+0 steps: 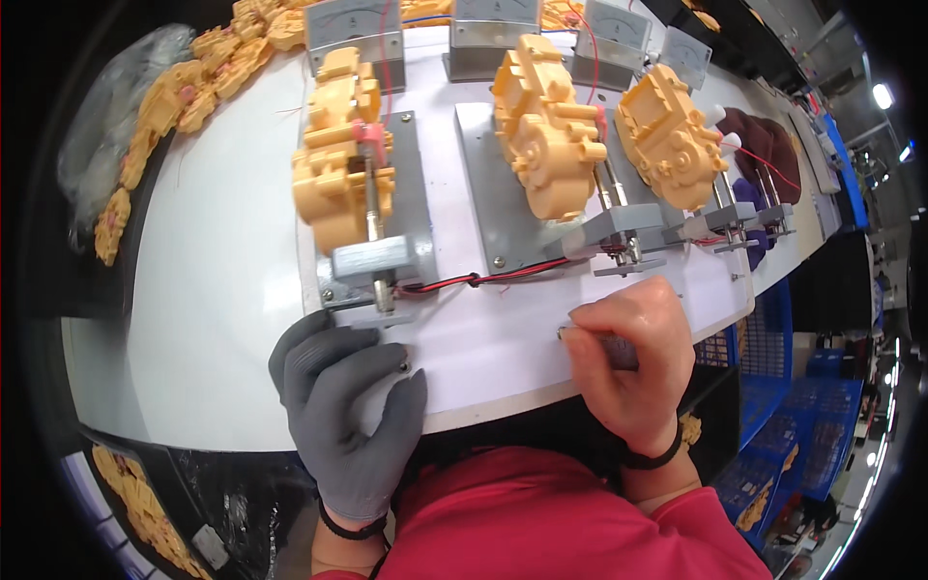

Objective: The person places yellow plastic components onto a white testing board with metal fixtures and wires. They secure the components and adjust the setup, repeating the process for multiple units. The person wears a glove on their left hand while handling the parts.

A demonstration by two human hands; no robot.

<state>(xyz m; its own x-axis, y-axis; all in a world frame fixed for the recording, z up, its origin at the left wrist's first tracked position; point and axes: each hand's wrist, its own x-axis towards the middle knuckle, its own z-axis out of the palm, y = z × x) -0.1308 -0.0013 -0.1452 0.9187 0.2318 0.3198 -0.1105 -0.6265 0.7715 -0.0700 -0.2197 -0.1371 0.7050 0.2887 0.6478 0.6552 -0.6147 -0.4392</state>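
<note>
My left hand (350,406), in a grey glove, is closed near the table's front edge. A small shiny metal piece (405,366) shows between its thumb and forefinger tips, too small to name. To the right, my bare right hand (633,358) is pinched shut on a small metal piece (563,333), mostly hidden by the fingers. Beyond my left hand, a yellow plastic gear housing (338,193) stands on a grey fixture, against a metal rod with a pink tip. A second yellow housing (546,135) and a third housing (667,135) sit on similar fixtures farther right.
Analog meters (495,24) with red wires line the back. A red and black cable (474,280) crosses between fixtures. More yellow housings (159,121) lie at the far left beside a clear plastic bag (116,126). Blue crates (802,425) stand at right. A purple-gloved hand (752,198) is beyond.
</note>
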